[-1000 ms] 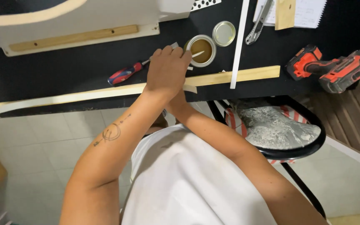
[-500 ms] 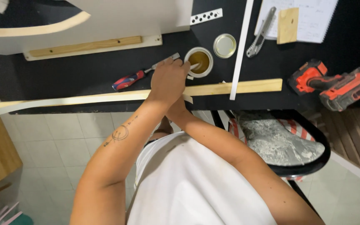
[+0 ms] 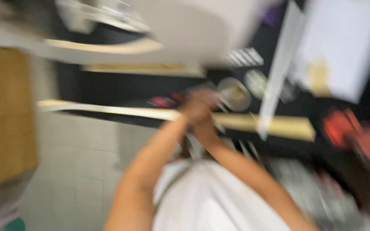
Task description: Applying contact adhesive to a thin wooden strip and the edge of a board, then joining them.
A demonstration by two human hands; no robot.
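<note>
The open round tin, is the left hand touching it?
Cannot tell. In the head view, motion blur smears the left hand and the tin together, hiding any contact or gap.

Your whole frame is smeared by heavy motion blur, streaking roughly sideways, so no edge is sharp anywhere: the hands [image 3: 200,112] at centre merge into one soft blob, the open tin [image 3: 234,94] just right of them is only a pale ring, and the red tool [image 3: 347,132] at the right edge is a colour smudge. Light is even and fairly bright with no hard shadows you can trace; the white sheet [image 3: 343,47] at upper right and the pale board [image 3: 193,30] at top centre wash out, while the black tabletop [image 3: 108,87] stays dark and detail-free. You can't judge focus or edge distortion under this blur.
</note>
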